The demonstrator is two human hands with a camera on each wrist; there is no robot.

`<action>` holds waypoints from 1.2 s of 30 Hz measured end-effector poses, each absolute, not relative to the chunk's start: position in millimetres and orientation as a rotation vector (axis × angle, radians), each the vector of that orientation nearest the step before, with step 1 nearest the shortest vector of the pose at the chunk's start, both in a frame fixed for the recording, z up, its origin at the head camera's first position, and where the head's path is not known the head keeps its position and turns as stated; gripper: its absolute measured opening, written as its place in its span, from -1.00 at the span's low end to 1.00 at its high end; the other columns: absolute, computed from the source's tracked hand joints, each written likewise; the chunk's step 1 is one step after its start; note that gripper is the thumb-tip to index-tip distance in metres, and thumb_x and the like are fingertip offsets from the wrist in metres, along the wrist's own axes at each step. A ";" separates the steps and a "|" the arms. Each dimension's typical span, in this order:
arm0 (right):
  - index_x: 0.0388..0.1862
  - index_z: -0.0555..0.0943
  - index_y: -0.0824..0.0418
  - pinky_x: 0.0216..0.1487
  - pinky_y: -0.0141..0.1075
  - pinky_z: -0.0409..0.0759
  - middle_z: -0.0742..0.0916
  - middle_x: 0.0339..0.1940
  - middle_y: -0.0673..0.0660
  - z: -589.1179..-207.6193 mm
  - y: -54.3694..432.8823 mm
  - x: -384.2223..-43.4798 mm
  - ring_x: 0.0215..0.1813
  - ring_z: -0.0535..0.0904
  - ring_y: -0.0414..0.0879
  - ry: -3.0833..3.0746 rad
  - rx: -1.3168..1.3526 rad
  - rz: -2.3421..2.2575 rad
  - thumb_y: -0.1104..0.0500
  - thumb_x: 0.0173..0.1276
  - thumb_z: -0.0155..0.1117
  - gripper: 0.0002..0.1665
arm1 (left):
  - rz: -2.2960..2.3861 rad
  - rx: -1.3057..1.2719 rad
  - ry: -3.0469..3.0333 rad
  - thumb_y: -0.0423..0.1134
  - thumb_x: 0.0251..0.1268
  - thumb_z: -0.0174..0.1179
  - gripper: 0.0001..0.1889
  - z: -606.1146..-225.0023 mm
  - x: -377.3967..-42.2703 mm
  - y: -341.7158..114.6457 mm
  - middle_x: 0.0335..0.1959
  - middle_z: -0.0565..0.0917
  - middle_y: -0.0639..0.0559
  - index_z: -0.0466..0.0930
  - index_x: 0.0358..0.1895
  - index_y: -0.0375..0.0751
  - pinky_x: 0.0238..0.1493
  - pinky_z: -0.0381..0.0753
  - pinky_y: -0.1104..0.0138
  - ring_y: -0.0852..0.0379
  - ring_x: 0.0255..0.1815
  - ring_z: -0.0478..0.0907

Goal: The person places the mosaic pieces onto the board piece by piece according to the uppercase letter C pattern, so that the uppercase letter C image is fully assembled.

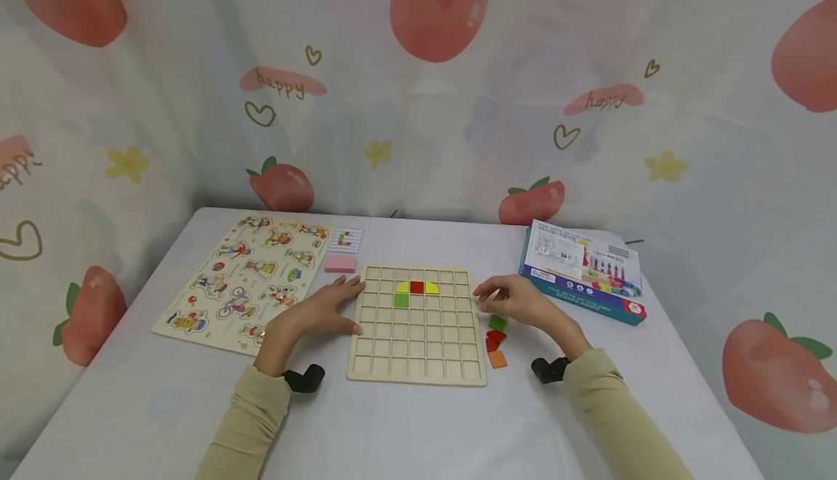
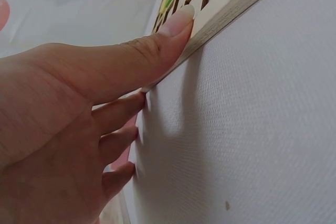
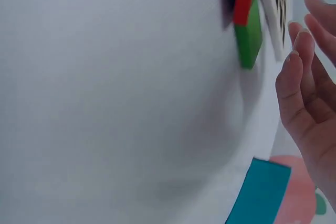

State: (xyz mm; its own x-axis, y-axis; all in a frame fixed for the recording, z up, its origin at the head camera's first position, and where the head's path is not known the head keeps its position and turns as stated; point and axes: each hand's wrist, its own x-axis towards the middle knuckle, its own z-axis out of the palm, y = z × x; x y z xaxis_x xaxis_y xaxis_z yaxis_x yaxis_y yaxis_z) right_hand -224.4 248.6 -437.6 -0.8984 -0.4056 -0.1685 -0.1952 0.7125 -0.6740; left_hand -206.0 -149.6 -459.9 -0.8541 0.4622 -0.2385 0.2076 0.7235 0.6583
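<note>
A wooden grid board [image 1: 418, 380] lies on the table between my hands. Set in its upper cells are a red square [image 1: 417, 287] with a yellow rounded piece [image 1: 432, 289] on either side, and a green square [image 1: 402, 300] below the left one. My left hand [image 1: 320, 309] rests at the board's left side, its thumb [image 2: 176, 22] on the edge. Just off the upper right edge hovers my right hand [image 1: 519, 300], fingers loosely bent with nothing between them. Near it on the table lie a green block [image 3: 249, 35], red pieces [image 1: 495, 339] and an orange square [image 1: 498, 359].
At left lies a wooden picture puzzle board [image 1: 222, 277], partly behind my left forearm. Behind the grid board are a pattern card [image 1: 345, 240] and a pink stack [image 1: 340, 264]. A blue-and-white box [image 1: 585, 269] stands at back right. A printed curtain surrounds the table.
</note>
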 end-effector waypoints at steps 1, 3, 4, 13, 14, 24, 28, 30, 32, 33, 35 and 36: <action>0.10 0.73 0.23 -0.27 -0.35 0.55 0.76 -0.11 0.13 -438.4 251.6 -223.4 -0.22 0.54 -0.04 2.618 -0.465 -0.978 0.17 0.38 0.40 -0.66 | 0.900 0.523 2.546 -0.13 0.19 0.49 -0.04 -460.1 -206.1 -149.5 0.69 0.07 -0.14 0.18 0.62 -0.20 0.65 -0.07 -0.20 -0.29 0.71 -0.18; 0.08 0.73 0.23 -0.26 -0.35 0.55 0.77 -0.12 0.12 -440.4 257.4 -221.6 -0.21 0.54 -0.04 2.618 -0.446 -0.975 0.19 0.38 0.40 -0.68 | 0.908 0.513 2.544 -0.14 0.20 0.49 -0.04 -460.3 -205.7 -149.9 0.70 0.06 -0.12 0.17 0.62 -0.19 0.66 -0.08 -0.18 -0.27 0.72 -0.20; 0.08 0.73 0.24 -0.24 -0.36 0.56 0.77 -0.12 0.13 -441.5 260.1 -220.8 -0.20 0.55 -0.04 2.613 -0.441 -0.974 0.19 0.39 0.40 -0.69 | 0.908 0.513 2.545 -0.14 0.20 0.49 -0.04 -460.5 -205.5 -150.1 0.69 0.06 -0.12 0.17 0.62 -0.20 0.66 -0.08 -0.18 -0.27 0.72 -0.19; 0.10 0.71 0.27 -0.05 -0.26 0.61 0.78 -0.03 0.15 -444.8 273.7 -212.6 -0.09 0.58 -0.03 2.525 -0.395 -0.957 0.26 0.36 0.40 -0.67 | 0.907 0.528 2.550 -0.14 0.19 0.49 -0.05 -462.4 -203.2 -151.2 0.69 0.07 -0.14 0.18 0.61 -0.23 0.66 -0.08 -0.19 -0.30 0.71 -0.18; 0.10 0.71 0.27 -0.05 -0.25 0.61 0.78 -0.02 0.16 -444.8 274.4 -211.9 -0.09 0.57 -0.03 2.518 -0.398 -0.956 0.26 0.36 0.41 -0.66 | 0.906 0.529 2.551 -0.14 0.19 0.49 -0.05 -462.3 -203.3 -151.1 0.69 0.08 -0.14 0.18 0.61 -0.22 0.66 -0.08 -0.19 -0.30 0.71 -0.18; 0.08 0.71 0.23 -0.14 -0.30 0.57 0.72 -0.07 0.11 -447.8 276.7 -209.9 -0.10 0.50 -0.02 2.516 -0.404 -0.943 0.25 0.27 0.48 -0.62 | 0.901 0.537 2.558 -0.13 0.19 0.49 -0.04 -462.4 -205.3 -150.9 0.69 0.07 -0.14 0.17 0.62 -0.21 0.66 -0.08 -0.19 -0.29 0.71 -0.18; 0.03 0.71 0.22 -0.17 -0.32 0.56 0.70 -0.14 0.09 -449.3 277.0 -211.2 -0.12 0.49 -0.02 2.530 -0.404 -0.939 0.23 0.26 0.51 -0.65 | 0.897 0.538 2.560 -0.12 0.19 0.49 -0.04 -462.6 -205.8 -150.6 0.69 0.08 -0.13 0.18 0.62 -0.21 0.66 -0.07 -0.18 -0.28 0.71 -0.18; 0.00 0.70 0.21 -0.16 -0.31 0.56 0.68 -0.18 0.09 -449.6 277.1 -211.9 -0.12 0.50 -0.02 2.533 -0.401 -0.942 0.22 0.27 0.51 -0.68 | 0.901 0.533 2.558 -0.12 0.19 0.49 -0.04 -462.6 -206.4 -150.8 0.69 0.07 -0.13 0.17 0.62 -0.20 0.66 -0.08 -0.18 -0.28 0.72 -0.18; -0.05 0.69 0.21 -0.13 -0.30 0.58 0.68 -0.20 0.09 -449.6 277.1 -212.6 -0.12 0.51 -0.03 2.537 -0.403 -0.946 0.22 0.29 0.49 -0.73 | 0.901 0.533 2.560 -0.12 0.19 0.49 -0.04 -462.9 -207.0 -150.9 0.69 0.07 -0.13 0.17 0.62 -0.20 0.66 -0.08 -0.18 -0.28 0.72 -0.18; -0.06 0.69 0.22 -0.13 -0.29 0.59 0.68 -0.21 0.09 -449.5 277.1 -212.8 -0.13 0.52 -0.03 2.536 -0.403 -0.952 0.23 0.30 0.48 -0.75 | 0.903 0.536 2.561 -0.12 0.19 0.49 -0.04 -463.1 -207.3 -150.9 0.69 0.08 -0.14 0.18 0.62 -0.21 0.66 -0.08 -0.19 -0.29 0.71 -0.17; -0.09 0.68 0.23 -0.11 -0.29 0.60 0.69 -0.21 0.09 -448.9 277.2 -213.2 -0.13 0.53 -0.03 2.535 -0.406 -0.962 0.24 0.32 0.46 -0.78 | 0.904 0.538 2.563 -0.11 0.19 0.49 -0.04 -464.1 -207.8 -150.9 0.69 0.08 -0.15 0.18 0.62 -0.21 0.65 -0.07 -0.20 -0.30 0.71 -0.17; -0.09 0.68 0.24 -0.10 -0.29 0.60 0.70 -0.22 0.09 -448.7 277.2 -213.5 -0.13 0.54 -0.03 2.533 -0.406 -0.968 0.24 0.32 0.45 -0.79 | 0.905 0.539 2.563 -0.11 0.19 0.49 -0.04 -464.2 -207.8 -150.9 0.69 0.08 -0.15 0.18 0.62 -0.21 0.65 -0.07 -0.20 -0.30 0.71 -0.17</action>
